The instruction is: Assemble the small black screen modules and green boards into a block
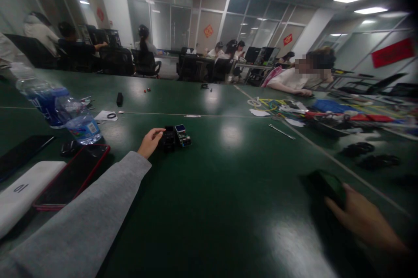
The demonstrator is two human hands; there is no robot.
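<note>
My left hand [150,140], in a grey sleeve, reaches far across the dark green table [228,191] and touches a small black electronic module with a blue-topped part [176,136]; its fingers curl against the module's left side. My right hand [359,217] lies at the lower right, blurred, fingers resting on a flat black object [321,186], perhaps a phone.
Two water bottles [62,110] stand at the left beside a red-edged phone [73,175], a white box [22,197] and another dark phone [21,151]. A wrench [281,131] and cluttered tools and cables [326,112] lie at the right, where a person sits [303,78]. Other people sit at far desks.
</note>
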